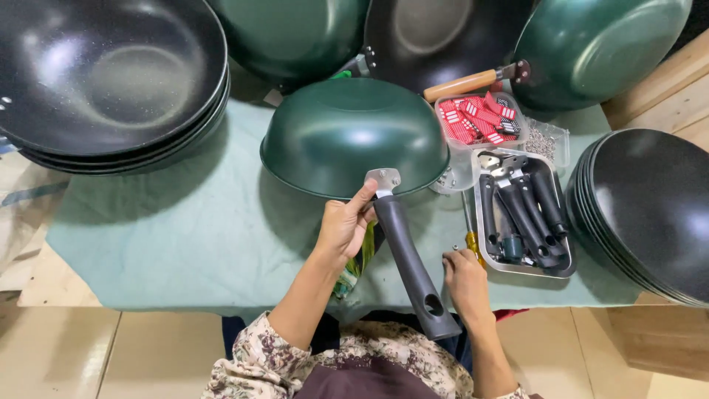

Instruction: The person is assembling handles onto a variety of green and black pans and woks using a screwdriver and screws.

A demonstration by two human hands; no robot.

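Note:
A dark green wok [347,133] lies upside down on the green cloth [185,229]. A black handle [410,262] with a metal bracket sits against its rim and points toward me. My left hand [345,225] holds the handle near the bracket, thumb up by the metal plate. My right hand [461,277] rests on the cloth right of the handle, fingertips by a small screw and a yellow-handled screwdriver [473,244]. Whether it holds anything is unclear.
A metal tray [565,267] of black handles stands to the right. Behind it are a clear box of red tags [480,118] and a bag of screws [543,140]. Stacks of black woks [111,81] [650,207] flank the cloth; more woks lie at the back.

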